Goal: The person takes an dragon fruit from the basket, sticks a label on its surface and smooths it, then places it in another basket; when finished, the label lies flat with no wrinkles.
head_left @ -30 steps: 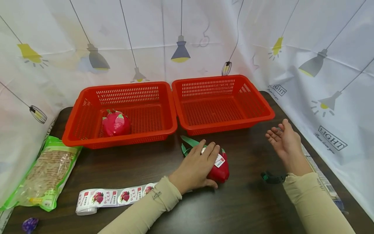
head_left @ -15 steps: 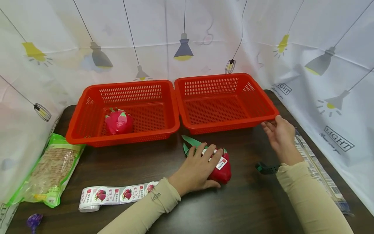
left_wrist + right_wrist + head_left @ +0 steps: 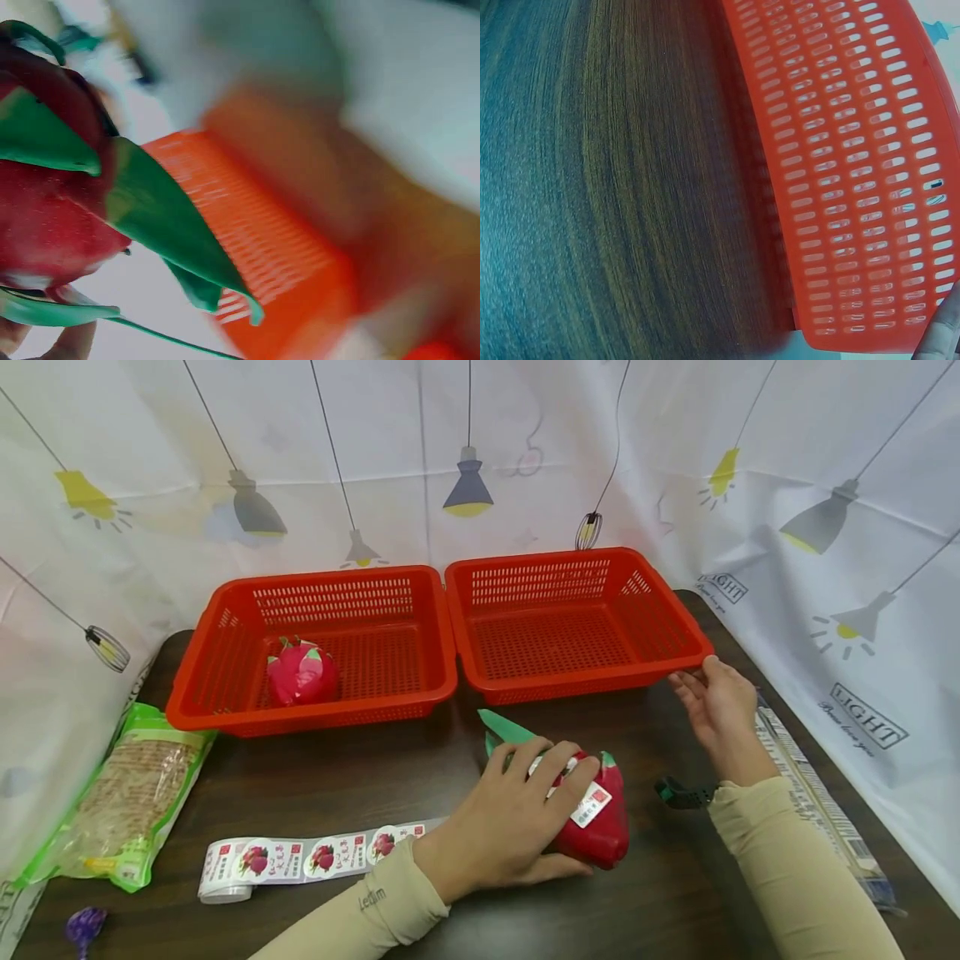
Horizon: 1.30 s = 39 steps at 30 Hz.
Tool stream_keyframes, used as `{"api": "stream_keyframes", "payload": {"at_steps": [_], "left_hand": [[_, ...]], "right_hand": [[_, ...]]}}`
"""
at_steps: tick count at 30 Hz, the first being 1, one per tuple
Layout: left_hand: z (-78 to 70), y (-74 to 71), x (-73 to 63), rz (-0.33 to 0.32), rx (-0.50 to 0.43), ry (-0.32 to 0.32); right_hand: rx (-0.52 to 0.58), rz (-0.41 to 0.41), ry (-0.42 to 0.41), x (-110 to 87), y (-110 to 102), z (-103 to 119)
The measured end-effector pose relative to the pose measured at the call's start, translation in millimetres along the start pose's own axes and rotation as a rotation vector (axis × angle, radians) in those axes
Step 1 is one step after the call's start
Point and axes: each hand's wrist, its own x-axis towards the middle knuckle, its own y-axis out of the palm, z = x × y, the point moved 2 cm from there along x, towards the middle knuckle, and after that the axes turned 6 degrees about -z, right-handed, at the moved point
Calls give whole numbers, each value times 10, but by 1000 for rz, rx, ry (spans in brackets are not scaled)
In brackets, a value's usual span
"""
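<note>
My left hand (image 3: 517, 818) grips a red dragon fruit (image 3: 603, 831) from above, its fingers curled over the fruit. A white label (image 3: 590, 806) shows on the skin. Long green leaf tips (image 3: 161, 202) stick out of this fruit in the left wrist view. At the near right corner of the right red basket (image 3: 555, 643), my right hand (image 3: 723, 710) holds the rim between thumb and fingers. The right wrist view shows that basket's slotted side and a fingertip (image 3: 939, 334) at its corner. Another dragon fruit (image 3: 302, 677) lies inside the left red basket (image 3: 375, 668).
A roll of printed stickers (image 3: 285, 860) lies partly unrolled beside the left forearm. Further left are a green-edged bag (image 3: 131, 785) and a purple-wrapped lollipop (image 3: 86, 923). Flat printed packaging (image 3: 817, 802) lies under the right forearm. A lamp-patterned curtain (image 3: 375, 460) stands behind the baskets.
My right hand has moved from beside the right basket to its corner and taken hold of the rim. The left hand has brought the dragon fruit slightly right and nearer to me.
</note>
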Motion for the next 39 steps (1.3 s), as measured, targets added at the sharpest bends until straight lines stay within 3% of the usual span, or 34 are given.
{"api": "stream_keyframes", "payload": {"at_steps": [4,7,10,14,20,25,31,39], "left_hand": [[86,-383,395,-71,24,11],[327,-487,819,-13,68,-52],[633,-375,1237,102,108,-166],[994,3,1594,245,113,-322],[1284,598,1741,395,130,-495],[1331,996,1756,497,169,-496],[1245,1287,1850,573,142,-468],[873,1445,2241,595,65,-399]], "right_hand": [[-14,4,-7,-4,-35,7],[-54,-6,-1,10,-41,-4],[-76,8,2,21,-9,-42],[-88,36,-15,19,105,-152],[-152,61,-24,-3,321,-352],[-243,52,-32,-6,388,-451],[-246,27,-57,0,302,-385],[-144,-5,-65,-79,-69,-32]]}}
